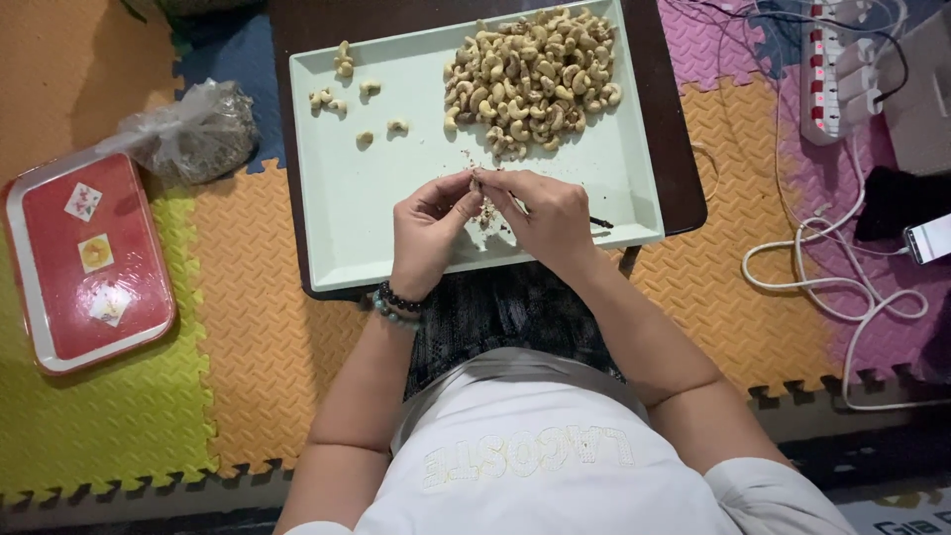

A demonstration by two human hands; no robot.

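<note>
A pale green tray [367, 188] lies on a dark low table [674, 149]. A big heap of cashew nuts [533, 74] fills its far right part. Several peeled nuts [347, 94] lie scattered at its far left. Over the tray's near middle my left hand [426, 233] and my right hand [550, 218] meet, fingertips pinched together on one small cashew nut [475, 181]. Brown skin flakes [487, 216] lie under the hands. A thin dark tool [600, 223] pokes out past my right hand; its grip is hidden. Bead bracelets ring my left wrist.
A red tray [87, 263] with small stickers lies on the foam mat at left, and a knotted plastic bag [193, 134] sits beside it. At right are a power strip [832, 69], white cables [842, 287], a phone [929, 238] and dark cloth.
</note>
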